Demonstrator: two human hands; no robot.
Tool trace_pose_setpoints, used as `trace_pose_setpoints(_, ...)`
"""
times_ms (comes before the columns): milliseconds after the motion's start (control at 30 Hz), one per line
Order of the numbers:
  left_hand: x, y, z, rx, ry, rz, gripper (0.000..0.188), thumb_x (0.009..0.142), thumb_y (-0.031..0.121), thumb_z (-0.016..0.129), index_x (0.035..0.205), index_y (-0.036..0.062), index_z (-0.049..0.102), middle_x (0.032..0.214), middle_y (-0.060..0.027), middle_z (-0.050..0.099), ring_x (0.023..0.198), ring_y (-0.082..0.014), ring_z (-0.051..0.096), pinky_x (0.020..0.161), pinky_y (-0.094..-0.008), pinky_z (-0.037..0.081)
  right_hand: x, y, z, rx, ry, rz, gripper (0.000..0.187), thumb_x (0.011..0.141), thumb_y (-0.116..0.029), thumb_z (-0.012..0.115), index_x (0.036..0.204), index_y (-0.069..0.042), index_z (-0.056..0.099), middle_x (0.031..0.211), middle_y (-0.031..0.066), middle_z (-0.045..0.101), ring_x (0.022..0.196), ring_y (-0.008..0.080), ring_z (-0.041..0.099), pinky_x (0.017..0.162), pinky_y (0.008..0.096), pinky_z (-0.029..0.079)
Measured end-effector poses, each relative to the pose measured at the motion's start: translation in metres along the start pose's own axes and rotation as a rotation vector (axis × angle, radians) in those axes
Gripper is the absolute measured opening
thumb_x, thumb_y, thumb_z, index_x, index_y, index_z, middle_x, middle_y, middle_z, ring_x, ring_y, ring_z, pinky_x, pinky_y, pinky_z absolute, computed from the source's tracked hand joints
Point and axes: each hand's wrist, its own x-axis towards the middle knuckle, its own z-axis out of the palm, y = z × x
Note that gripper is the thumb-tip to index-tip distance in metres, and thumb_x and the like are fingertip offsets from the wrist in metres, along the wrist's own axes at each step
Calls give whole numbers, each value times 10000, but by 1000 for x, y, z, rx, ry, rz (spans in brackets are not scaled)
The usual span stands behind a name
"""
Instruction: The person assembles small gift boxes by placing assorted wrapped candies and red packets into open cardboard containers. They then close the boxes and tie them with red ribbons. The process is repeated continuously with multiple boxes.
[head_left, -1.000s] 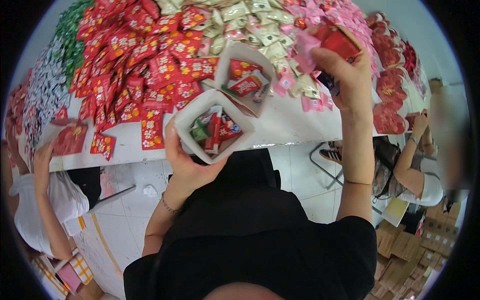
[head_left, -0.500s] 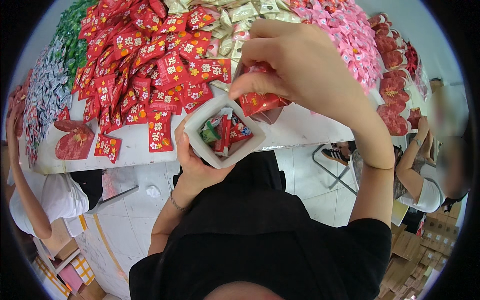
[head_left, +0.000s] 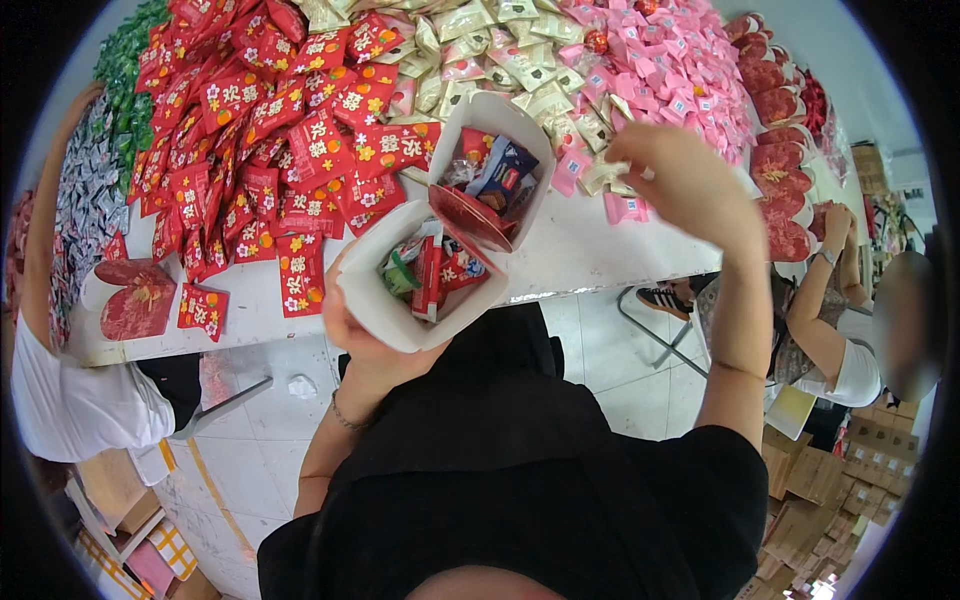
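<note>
My left hand (head_left: 385, 362) is closed around an open white paper box (head_left: 385, 325), tilted toward me. Inside lie a green-wrapped sweet (head_left: 402, 277), a red stick packet (head_left: 427, 275) and other small packets. Touching its far side stands a second open box (head_left: 541, 165) with a red flap, holding a dark blue packet (head_left: 506, 172) and a red one. My right hand (head_left: 685, 185) is to the right of both boxes, over the edge of the sweets pile. Its fingers are curled together near a cream-gold packet (head_left: 600, 178) and a pink packet (head_left: 626, 208); what they pinch is too small to make out.
Heaps of red packets (head_left: 240, 150), gold packets (head_left: 470, 45) and pink packets (head_left: 690, 80) cover the table's far side. Red heart-topped boxes (head_left: 783, 180) line the right, and another (head_left: 135, 300) stands left. People work on both sides.
My right hand has moved right, from above the second box to the edge of the pink and gold packets, uncovering that box. The left hand's box has shifted slightly left in view.
</note>
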Motion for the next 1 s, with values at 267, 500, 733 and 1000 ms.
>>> trace_pose_setpoints(267, -4, -8, -2, -14, -18, 5, 1169, 581, 111, 890, 1421, 135, 76, 1297, -242, 366, 1126, -334, 514, 917, -422, 455, -4, 11, 41, -179, 184, 67, 355, 740, -41, 577, 1092, -83, 553, 868, 88, 620, 837, 265, 616, 641, 380, 513)
trace_pose_setpoints(500, 1, -13, 1, 55, -31, 106, 1260, 581, 116, 882, 1409, 120, -68, 1387, -260, 248, 1281, -388, 351, 1047, -525, 314, 39, -46, -34, 38, 387, -390, 165, 718, -57, 613, 881, -37, 610, 898, 84, 614, 827, 269, 615, 620, 350, 499)
trace_pose_setpoints(733, 18, -16, -37, 200, 18, 142, 1104, 563, 146, 886, 1382, 153, 145, 1196, -222, 462, 1055, -317, 531, 884, -420, 443, 98, -63, -48, 150, -305, -764, 123, 715, -89, 591, 779, 5, 637, 781, 118, 627, 781, 265, 634, 646, 344, 547)
trace_pose_setpoints(1000, -20, -40, -40, -301, -56, -416, 830, 764, 346, 716, 1398, 61, 264, 1237, -260, 466, 1062, -352, 557, 902, -433, 450, 366, 46, -94, 466, 70, -271, 196, 802, -142, 582, 891, 8, 669, 804, 100, 682, 639, 148, 643, 569, 272, 529)
